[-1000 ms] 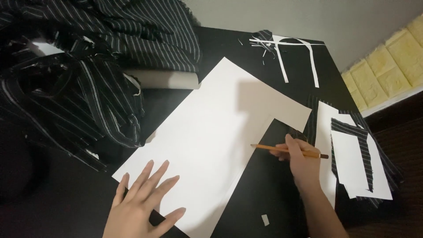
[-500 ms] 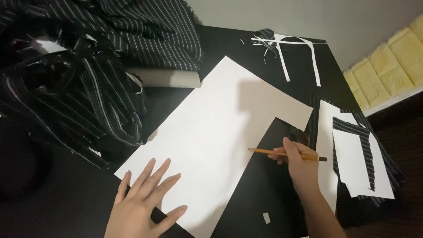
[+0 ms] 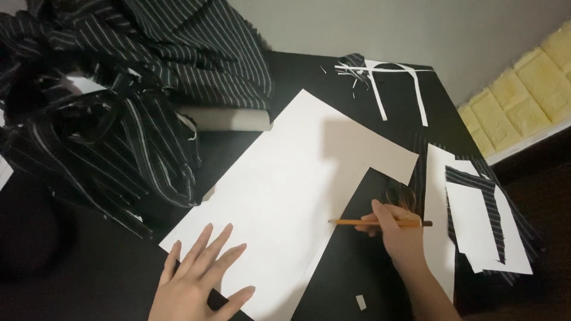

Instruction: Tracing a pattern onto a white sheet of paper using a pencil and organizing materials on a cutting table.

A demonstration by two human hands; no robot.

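Note:
A large white sheet of paper (image 3: 297, 184) with a cut-out corner lies on the black table (image 3: 107, 267). My left hand (image 3: 199, 282) rests flat on the sheet's near corner, fingers spread. My right hand (image 3: 395, 235) grips an orange pencil (image 3: 357, 223), held level, its tip touching the sheet's cut edge over the dark notch.
A pile of black pinstriped fabric (image 3: 119, 95) fills the left and back, over a white roll (image 3: 229, 119). White paper strips (image 3: 392, 83) lie at the far edge. Paper pieces with striped fabric scraps (image 3: 485, 229) lie on the right. A yellow padded wall panel (image 3: 529, 89) is at far right.
My right hand with the pencil has slid slightly toward me along the cut edge. My left hand has stayed on the sheet.

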